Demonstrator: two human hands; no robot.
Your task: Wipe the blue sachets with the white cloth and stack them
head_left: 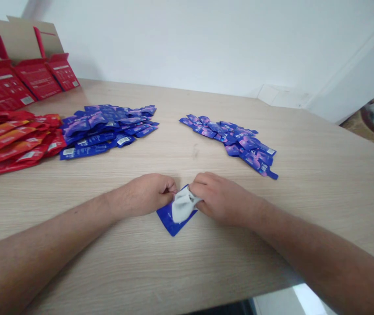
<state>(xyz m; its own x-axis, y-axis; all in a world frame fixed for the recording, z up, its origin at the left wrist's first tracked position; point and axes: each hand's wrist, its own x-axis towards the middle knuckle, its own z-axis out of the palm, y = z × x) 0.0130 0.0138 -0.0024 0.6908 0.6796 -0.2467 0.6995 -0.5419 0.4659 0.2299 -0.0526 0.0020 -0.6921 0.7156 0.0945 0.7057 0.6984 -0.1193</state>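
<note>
A blue pouch (173, 227) lies on the table near its front, partly covered by a light grey cloth (183, 206). The fingers of my right hand (221, 197) are closed on the cloth, which is bunched up at their tips. At the pouch's left edge, my left hand (149, 194) is closed, thumb against fingers, pinching the pouch's upper left side. Both hands hide the upper part of the pouch.
Similar blue pouches (108, 122) are heaped at the back left, with another spread of blue pouches (235, 138) at the back right. Red pouches (16, 140) lie at the far left, before open red boxes (39, 78). A white wall (190, 48) stands behind the table (134, 262).
</note>
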